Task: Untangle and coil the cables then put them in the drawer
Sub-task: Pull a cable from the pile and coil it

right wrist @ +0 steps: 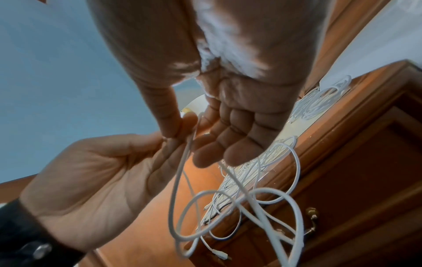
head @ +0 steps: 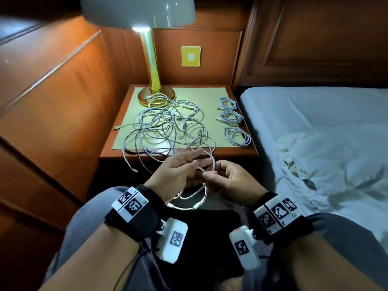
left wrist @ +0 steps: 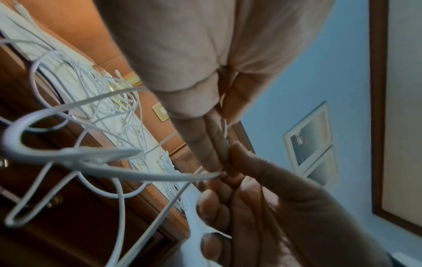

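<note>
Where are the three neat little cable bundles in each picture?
Head: the coiled cables lie in a row along the nightstand's right edge, beside the bed.
Left wrist: one small blurred bundle, just left of the fingers.
Right wrist: upper right, on the nightstand.
Shared landmark: the tangled cables beside them.

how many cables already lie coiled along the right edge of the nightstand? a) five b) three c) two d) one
b: three neat coils lie in a row along the nightstand edge by the bed, apart from the tangle.
</note>
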{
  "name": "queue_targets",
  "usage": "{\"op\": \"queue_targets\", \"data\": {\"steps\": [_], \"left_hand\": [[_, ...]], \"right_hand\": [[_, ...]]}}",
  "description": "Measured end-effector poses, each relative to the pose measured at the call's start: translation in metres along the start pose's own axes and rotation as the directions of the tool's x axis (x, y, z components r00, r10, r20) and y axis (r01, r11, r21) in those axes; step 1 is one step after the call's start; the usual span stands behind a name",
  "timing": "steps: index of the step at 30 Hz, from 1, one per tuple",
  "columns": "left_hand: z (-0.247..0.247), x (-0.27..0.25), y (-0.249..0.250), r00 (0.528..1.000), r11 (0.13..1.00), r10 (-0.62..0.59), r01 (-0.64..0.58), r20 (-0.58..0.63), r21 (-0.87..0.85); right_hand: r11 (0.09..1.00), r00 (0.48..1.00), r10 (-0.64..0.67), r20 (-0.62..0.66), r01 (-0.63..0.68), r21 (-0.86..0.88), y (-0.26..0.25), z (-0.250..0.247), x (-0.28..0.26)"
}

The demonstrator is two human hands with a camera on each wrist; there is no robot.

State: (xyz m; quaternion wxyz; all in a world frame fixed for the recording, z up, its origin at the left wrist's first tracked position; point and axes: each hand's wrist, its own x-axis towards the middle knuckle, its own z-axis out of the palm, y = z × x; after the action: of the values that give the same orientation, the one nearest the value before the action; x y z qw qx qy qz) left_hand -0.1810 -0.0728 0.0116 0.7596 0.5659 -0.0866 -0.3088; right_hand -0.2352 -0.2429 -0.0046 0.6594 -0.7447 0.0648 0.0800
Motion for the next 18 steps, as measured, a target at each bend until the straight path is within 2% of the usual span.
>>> {"op": "queue_targets", "data": {"steps": [3, 5, 7, 10, 12, 14, 16, 18], "left_hand": [[-0.011, 0.004, -0.002, 0.998, 0.949, 0.062, -0.064, 0.016, 0.309], [-0.018, 0.005, 0.0, 0.994, 0.864, 0.108, -0.092, -0.003, 0.495], [-0.027, 0.004, 0.004, 0.991, 0.77, 0.131, -0.077, -0.038, 0.634], [-0.039, 0.004, 0.013, 0.987, 0.698, 0.113, 0.004, -0.116, 0.716], [-0.044, 0.005, 0.017, 0.982, 0.675, 0.112, 0.038, -0.152, 0.737], [-0.045, 0.008, 0.016, 0.981, 0.71, 0.121, 0.023, -0.154, 0.703], [-0.045, 0.012, 0.012, 0.965, 0.684, 0.224, -0.057, -0.135, 0.727], [-0.05, 0.018, 0.008, 0.887, 0.543, 0.452, -0.188, -0.096, 0.818]], "right_hand": [[0.997, 1.0, -0.012, 0.026, 0.014, -0.071, 0.002, -0.005, 0.013], [0.995, 1.0, -0.01, -0.002, 0.01, -0.098, 0.002, -0.008, 0.022], [1.0, 0.998, 0.015, -0.053, -0.016, -0.014, 0.001, -0.012, 0.031], [0.972, 0.995, 0.039, -0.093, -0.016, 0.233, -0.003, -0.019, 0.042], [0.975, 0.994, 0.048, -0.102, -0.024, 0.221, -0.005, -0.022, 0.047], [0.99, 0.995, 0.05, -0.086, -0.038, 0.137, -0.007, -0.022, 0.051], [0.997, 0.999, 0.031, -0.019, -0.029, 0.065, -0.009, -0.02, 0.052], [0.999, 0.997, -0.012, 0.071, 0.009, 0.042, -0.013, -0.017, 0.05]]}}
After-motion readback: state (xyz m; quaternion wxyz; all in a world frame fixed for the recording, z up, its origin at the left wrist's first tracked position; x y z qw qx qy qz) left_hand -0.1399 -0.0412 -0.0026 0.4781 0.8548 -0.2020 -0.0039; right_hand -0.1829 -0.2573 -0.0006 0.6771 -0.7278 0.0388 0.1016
